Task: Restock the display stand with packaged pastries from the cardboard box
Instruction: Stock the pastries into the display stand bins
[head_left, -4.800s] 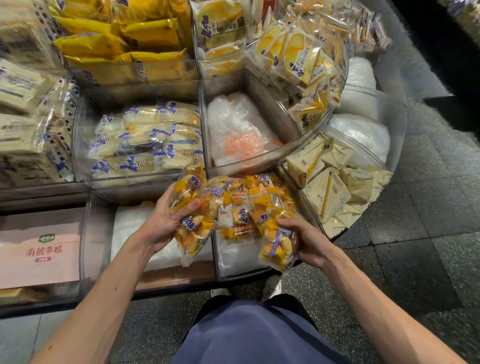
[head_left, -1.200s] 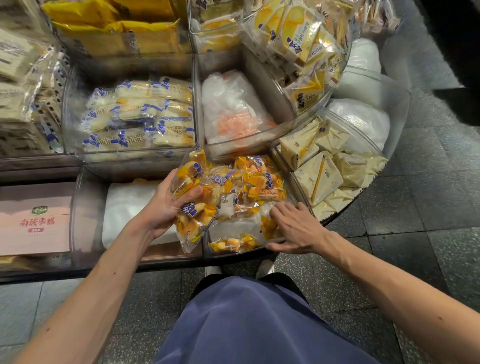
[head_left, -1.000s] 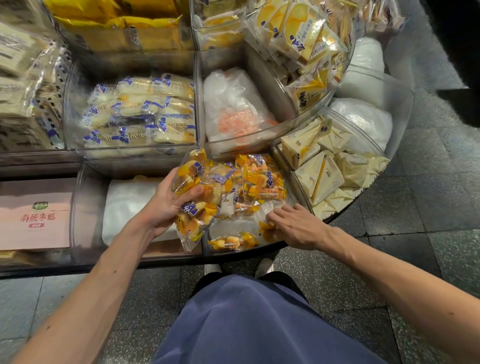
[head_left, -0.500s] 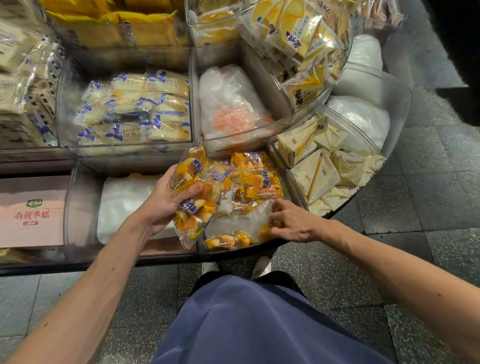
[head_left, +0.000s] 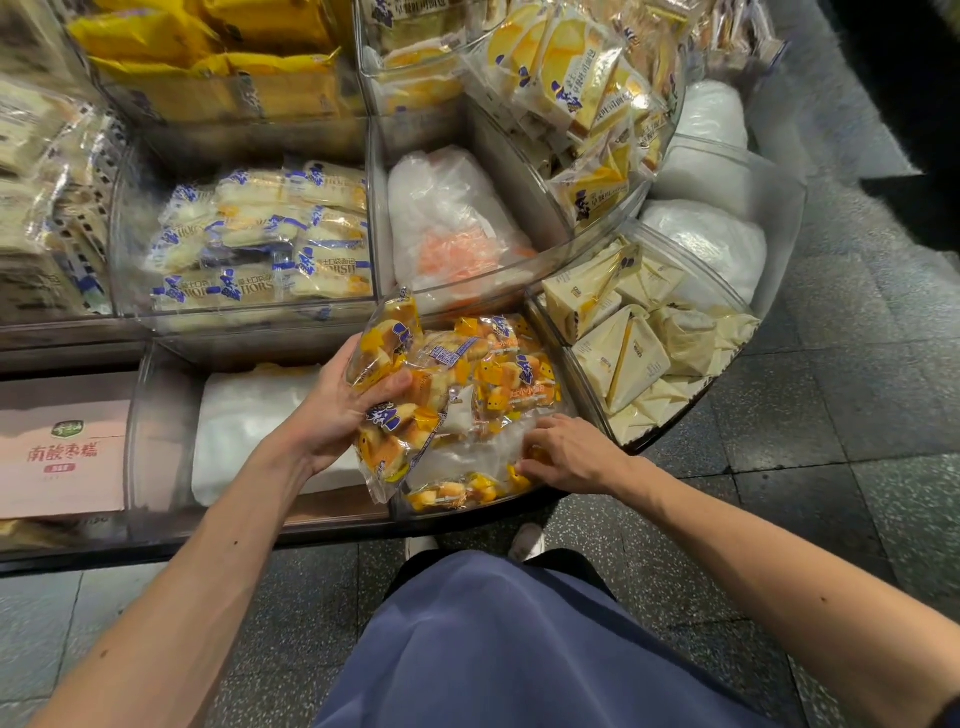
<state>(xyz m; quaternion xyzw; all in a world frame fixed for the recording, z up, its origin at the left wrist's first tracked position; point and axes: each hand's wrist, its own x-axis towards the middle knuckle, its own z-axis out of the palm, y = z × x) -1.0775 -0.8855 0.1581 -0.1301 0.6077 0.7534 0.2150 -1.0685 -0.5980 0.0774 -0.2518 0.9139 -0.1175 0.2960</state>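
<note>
My left hand (head_left: 337, 410) grips a stack of clear pastry packs (head_left: 395, 395) with yellow and blue print, held upright at the left side of a clear lower bin (head_left: 498, 512) of the display stand. More of the same packs (head_left: 511, 374) lie in that bin. My right hand (head_left: 569, 454) reaches into the bin's front right corner, fingers curled on a pack (head_left: 467, 488) lying low against the front wall. No cardboard box is in view.
Neighbouring clear bins hold white and blue packs (head_left: 265, 244), triangular cream packs (head_left: 634, 338), white plastic bags (head_left: 452, 223) and yellow packs (head_left: 223, 57). A pink box (head_left: 62, 452) sits at lower left. Dark tiled floor (head_left: 857, 467) lies to the right.
My right hand has put its packs down into the bin and shifted to the front right corner. My left hand keeps its grip on the upright stack.
</note>
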